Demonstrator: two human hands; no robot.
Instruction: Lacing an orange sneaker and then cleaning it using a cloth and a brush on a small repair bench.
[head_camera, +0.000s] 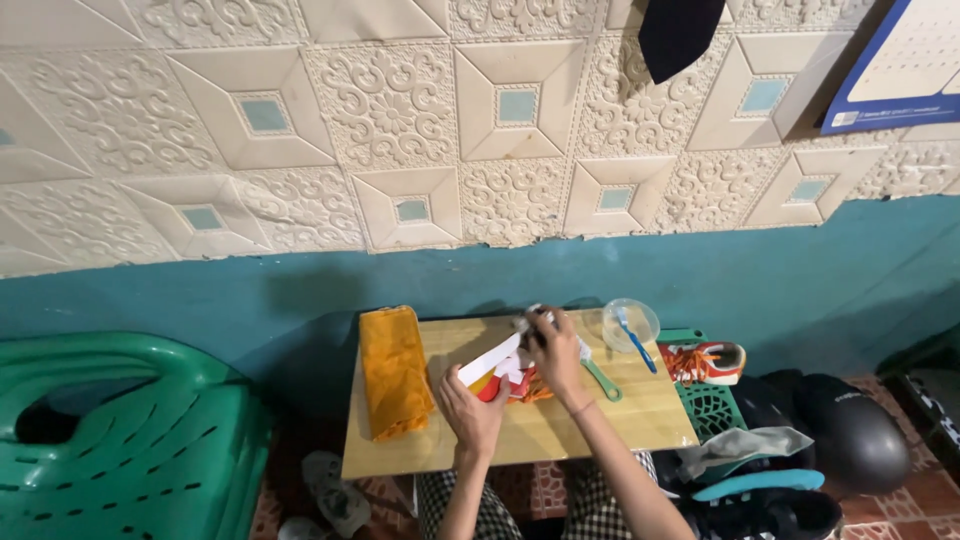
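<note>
Item: white, red and orange sneaker with orange laces, lying at the centre of the pale wooden worktop, sole side tilted up toward the camera.

Hands: the left hand is closed around the shoe's near end at about 7 o'clock of the shoe, steadying it. The right hand sits at 1 o'clock of the shoe, fingers curled shut on a small white object, perhaps a cloth or wipe; what it is exactly cannot be told at this size.

Handling, as judged: light, easily lifted with one hand. The sole looks stiff and gives the firmest hold; the upper is soft and would dent under a pinch. The loose laces may snag or trail. If damp, the smooth sole edge could turn slippery. The best hold is across heel or midsole, as the left hand has it.

Around it:
- folded orange cloth, at 9 o'clock of the shoe, just beside it;
- green-handled brush, at 3 o'clock, near the right wrist;
- clear round plastic bowl holding a blue toothbrush, at 2 o'clock;
- second matching sneaker on a green plastic basket, off the worktop's right edge;
- green plastic chair, well apart at 9 o'clock;
- dark helmet, on the floor at 4 o'clock.
</note>
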